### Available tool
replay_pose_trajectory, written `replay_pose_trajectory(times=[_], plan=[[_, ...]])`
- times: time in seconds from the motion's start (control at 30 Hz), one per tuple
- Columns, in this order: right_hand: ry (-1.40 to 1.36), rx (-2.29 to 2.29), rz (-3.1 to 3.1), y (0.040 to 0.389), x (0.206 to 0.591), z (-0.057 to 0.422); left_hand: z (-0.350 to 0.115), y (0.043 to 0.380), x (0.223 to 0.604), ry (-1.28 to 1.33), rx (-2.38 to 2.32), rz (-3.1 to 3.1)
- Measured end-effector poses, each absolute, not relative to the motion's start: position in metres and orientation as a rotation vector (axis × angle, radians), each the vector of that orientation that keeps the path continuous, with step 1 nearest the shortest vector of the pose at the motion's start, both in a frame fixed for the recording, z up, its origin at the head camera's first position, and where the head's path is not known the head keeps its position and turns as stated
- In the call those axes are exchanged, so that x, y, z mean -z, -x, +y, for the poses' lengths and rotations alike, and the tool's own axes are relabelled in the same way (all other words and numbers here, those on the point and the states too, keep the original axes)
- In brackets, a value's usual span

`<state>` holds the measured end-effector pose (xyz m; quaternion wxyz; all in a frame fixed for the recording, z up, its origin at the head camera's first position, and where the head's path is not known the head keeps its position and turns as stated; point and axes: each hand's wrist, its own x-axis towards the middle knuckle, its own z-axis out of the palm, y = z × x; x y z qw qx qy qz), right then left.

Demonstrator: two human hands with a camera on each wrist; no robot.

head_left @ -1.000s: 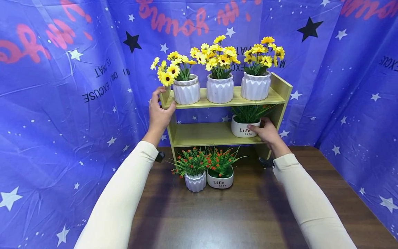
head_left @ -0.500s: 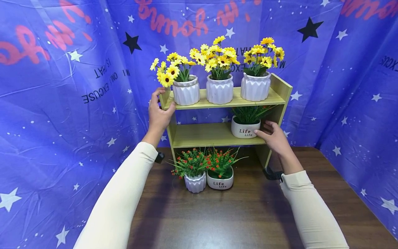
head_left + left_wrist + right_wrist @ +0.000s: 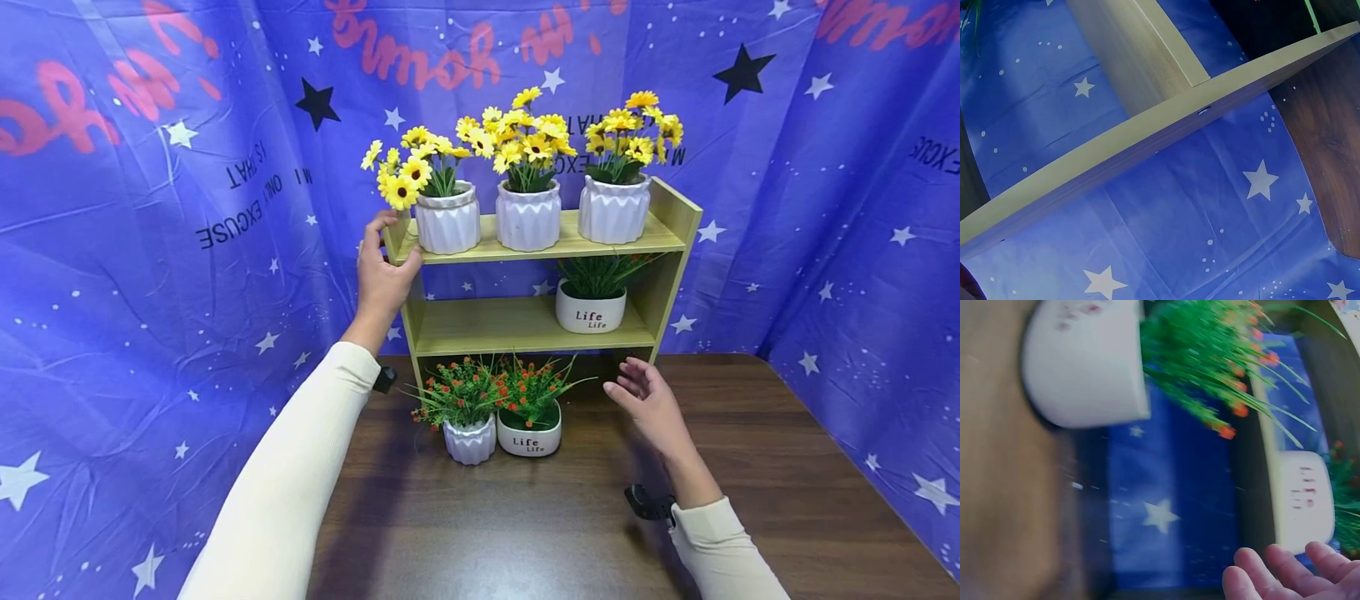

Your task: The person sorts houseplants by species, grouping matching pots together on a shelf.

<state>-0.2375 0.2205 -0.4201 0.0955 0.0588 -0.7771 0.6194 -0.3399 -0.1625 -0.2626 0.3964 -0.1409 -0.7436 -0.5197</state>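
Observation:
A light wooden two-tier shelf (image 3: 483, 321) stands on the table. My left hand (image 3: 382, 279) grips its upper left side, thumb at the front edge and fingers around the panel. The left wrist view shows this side panel (image 3: 1141, 137) but only a dark sliver at the lower left corner. On the middle board, at the right, sits a white oval "Life" pot (image 3: 591, 315) with green grass. Below and in front of it, my right hand (image 3: 654, 408) hovers with relaxed fingers, holding nothing. Its fingertips show in the right wrist view, near that pot (image 3: 1305, 509).
Three white ribbed pots (image 3: 528, 218) of yellow flowers line the top board. On the table (image 3: 525, 533) below stand a ribbed pot (image 3: 471, 442) and another "Life" pot (image 3: 529, 440), both with red-dotted greenery. A blue star-patterned curtain (image 3: 150, 333) surrounds the table.
My right hand has let go of the "Life" pot on the middle board and come down towards the table. The pot stays in place. My left hand keeps its grip on the shelf.

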Motion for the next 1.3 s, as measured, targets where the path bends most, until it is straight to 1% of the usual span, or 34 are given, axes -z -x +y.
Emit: replay_pose_trajectory(times=[0.3,0.43,0.57,0.67,0.93,1.1,1.3], plan=[[-0.129,-1.901,-2.343,0.228,0.469,0.191,-0.161,0.338,0.262,0.359,1.313,-1.899],[-0.133,-1.92,-2.384,0.221,0.468,0.17,-0.162,0.338,0.262,0.367,1.314,-1.891],[-0.12,-1.927,-2.424,0.224,0.48,0.152,-0.163,0.339,0.263,0.365,1.306,-1.895],[-0.117,-1.899,-2.446,0.235,0.501,0.144,-0.163,0.339,0.262,0.373,1.299,-1.898],[-0.073,-1.829,-2.445,0.244,0.509,0.125,-0.162,0.339,0.263,0.385,1.31,-1.876],[-0.065,-1.677,-2.467,0.248,0.511,0.121,-0.161,0.34,0.264,0.394,1.306,-1.866],[-0.054,-1.659,-2.469,0.251,0.512,0.119,-0.162,0.341,0.263,0.405,1.295,-1.848]])
